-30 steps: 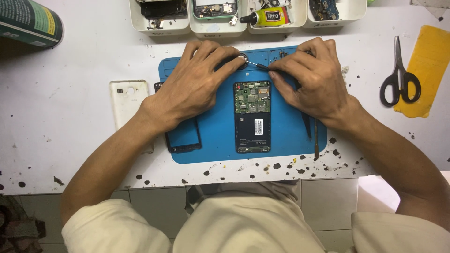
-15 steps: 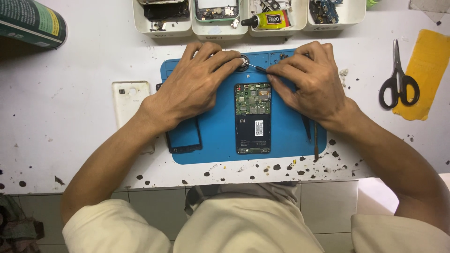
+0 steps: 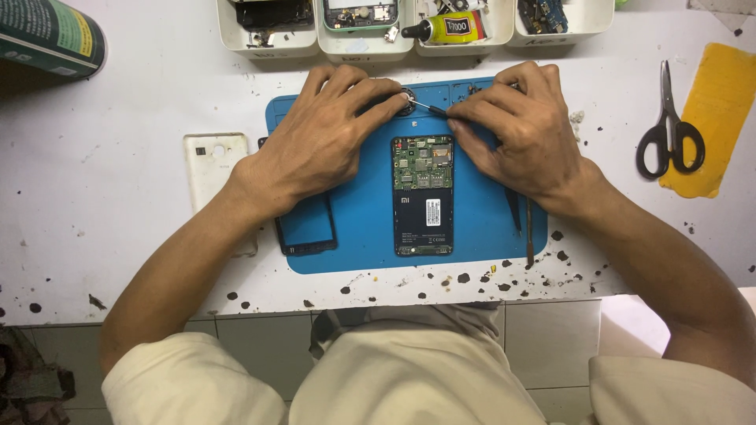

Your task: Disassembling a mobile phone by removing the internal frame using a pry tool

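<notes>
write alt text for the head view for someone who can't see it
Left hand pinches a small round part while right hand puts a thin tool to it, above an opened phone on a blue mat. Scissors lie to the right.

I take this for a phone repair workbench. A blue work mat (image 3: pixel 354 244) lies on a paint-flecked white table (image 3: pixel 118 236), with an opened phone (image 3: pixel 423 197) showing its circuit board. At the far edge sit white parts trays (image 3: pixel 268 43) holding components and a glue tube (image 3: pixel 445 28); scissors (image 3: pixel 669 126) lie right.
</notes>
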